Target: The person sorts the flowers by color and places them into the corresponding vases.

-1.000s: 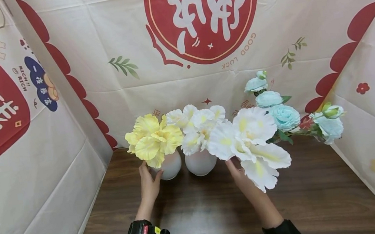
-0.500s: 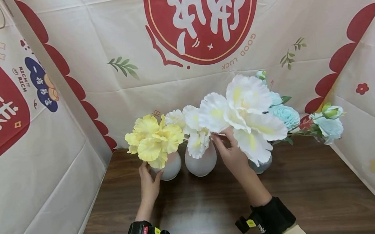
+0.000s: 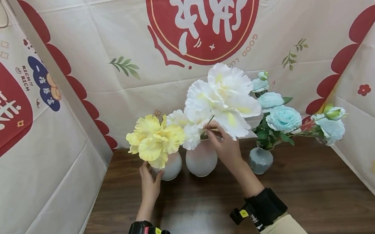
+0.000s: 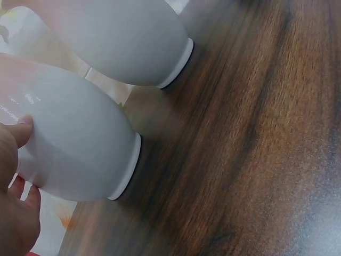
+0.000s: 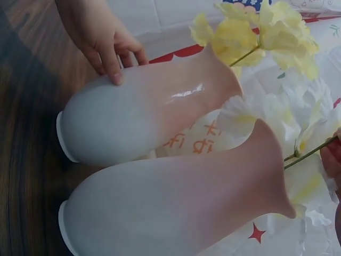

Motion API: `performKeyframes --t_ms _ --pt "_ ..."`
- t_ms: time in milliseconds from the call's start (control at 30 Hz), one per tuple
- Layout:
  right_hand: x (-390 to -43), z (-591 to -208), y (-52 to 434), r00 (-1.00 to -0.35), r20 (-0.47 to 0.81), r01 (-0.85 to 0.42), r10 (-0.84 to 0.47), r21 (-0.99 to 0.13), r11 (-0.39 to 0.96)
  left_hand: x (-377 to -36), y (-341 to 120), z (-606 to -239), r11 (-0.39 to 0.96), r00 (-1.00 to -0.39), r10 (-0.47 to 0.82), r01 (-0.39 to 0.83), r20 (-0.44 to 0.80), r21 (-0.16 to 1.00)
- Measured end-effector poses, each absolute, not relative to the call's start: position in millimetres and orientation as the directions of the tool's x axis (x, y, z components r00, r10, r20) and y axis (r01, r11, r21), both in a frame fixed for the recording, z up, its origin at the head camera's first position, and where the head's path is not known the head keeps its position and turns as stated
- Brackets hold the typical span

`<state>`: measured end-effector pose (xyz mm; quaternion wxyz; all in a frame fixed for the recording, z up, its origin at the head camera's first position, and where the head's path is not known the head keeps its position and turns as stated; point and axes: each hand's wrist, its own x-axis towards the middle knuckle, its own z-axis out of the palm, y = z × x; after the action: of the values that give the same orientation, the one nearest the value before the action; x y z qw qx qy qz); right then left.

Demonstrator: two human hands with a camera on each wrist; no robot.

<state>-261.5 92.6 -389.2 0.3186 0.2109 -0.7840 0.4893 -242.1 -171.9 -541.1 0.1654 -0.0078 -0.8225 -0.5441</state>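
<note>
My left hand [image 3: 150,185] holds the side of the left white-and-pink vase [image 3: 172,166], its thumb and fingers spread round the body. A yellow artificial flower [image 3: 154,140] stands in that vase. My right hand [image 3: 228,148] pinches the green stem [image 5: 318,150] of a large white artificial flower [image 3: 227,100]. In the right wrist view, this stem reaches the flared mouth of the second white-and-pink vase [image 5: 176,197]. Another white flower [image 3: 190,137] is in the second vase. The stem's lower end is hidden.
To the right stands a small grey-blue vase [image 3: 261,160] with several light-blue flowers [image 3: 284,119]. All three vases are on a dark wooden table [image 3: 196,213]. Printed white cloth [image 3: 92,65] encloses the back and sides.
My right hand has carried the large white flower up and left, from beside the blue flowers to the mouth of the second vase. My left hand stays on the left vase.
</note>
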Motion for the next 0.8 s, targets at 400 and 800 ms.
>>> performKeyframes --t_ms 400,800 --pt "-283 -391 100 -0.647 0.759 -0.675 -0.081 -0.519 0.524 -241 -170 -541 0.408 -0.951 -0.163 0.179 0.264 0.895" --pt "-255 -405 134 -0.894 0.446 -0.323 0.051 -0.718 0.616 -239 -171 -539 0.404 -0.951 -0.171 0.171 0.258 0.899"
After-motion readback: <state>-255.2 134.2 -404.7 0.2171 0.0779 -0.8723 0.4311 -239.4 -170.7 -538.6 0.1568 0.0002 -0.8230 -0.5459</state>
